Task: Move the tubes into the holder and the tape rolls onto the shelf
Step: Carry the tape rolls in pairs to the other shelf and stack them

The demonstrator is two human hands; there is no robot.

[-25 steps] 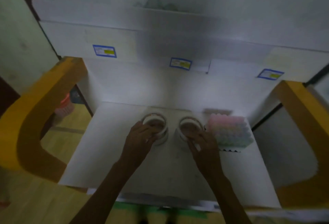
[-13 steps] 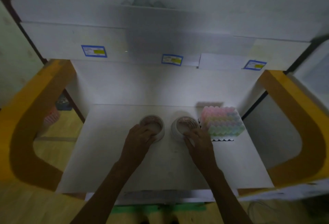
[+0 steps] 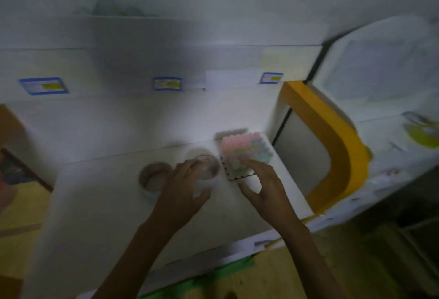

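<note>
Head view: tube holder (image 3: pixel 245 156) full of pastel tubes, parked at far right corner of bench (image 3: pixel 99 203), caps pointing up, long axes vertical. Right hand (image 3: pixel 263 185) pinching holder's near edge, probably to steady or shift it. Left hand (image 3: pixel 183 187) curled around right tape roll (image 3: pixel 206 166), likely for lifting. Left tape roll (image 3: pixel 154 176) flat, untouched, hole up.
</note>
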